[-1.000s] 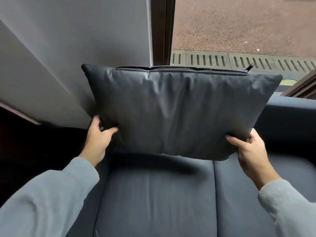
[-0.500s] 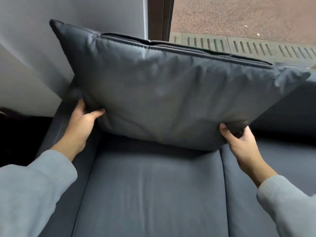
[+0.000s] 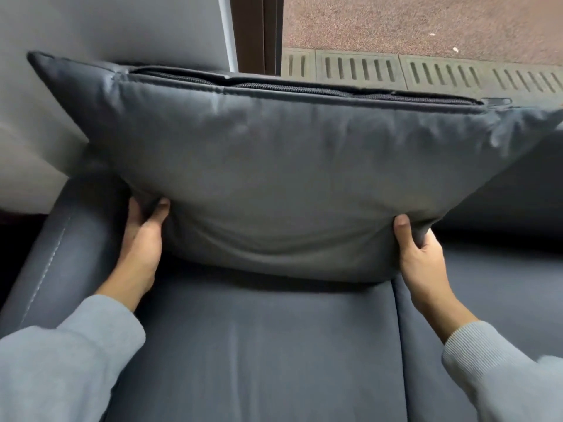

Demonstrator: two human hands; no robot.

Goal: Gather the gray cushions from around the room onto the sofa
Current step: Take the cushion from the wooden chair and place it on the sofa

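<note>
A large gray cushion (image 3: 283, 178) stands upright on its edge at the back of the gray sofa's left seat (image 3: 256, 354), its zipper seam facing up. My left hand (image 3: 141, 242) grips its lower left corner, beside the sofa's left armrest (image 3: 58, 254). My right hand (image 3: 422, 257) pinches the lower right corner, above the gap between the two seat pads. The cushion hides the sofa's backrest behind it.
A pale wall (image 3: 115, 28) rises behind the sofa on the left. A dark window frame (image 3: 259, 32) stands beside it, with a grated drain (image 3: 426, 71) and reddish ground outside. A second seat pad (image 3: 502, 300) lies to the right.
The cushion has come down and toward the sofa's back left, and both hands have lowered with it. Its bottom edge now meets the seat.
</note>
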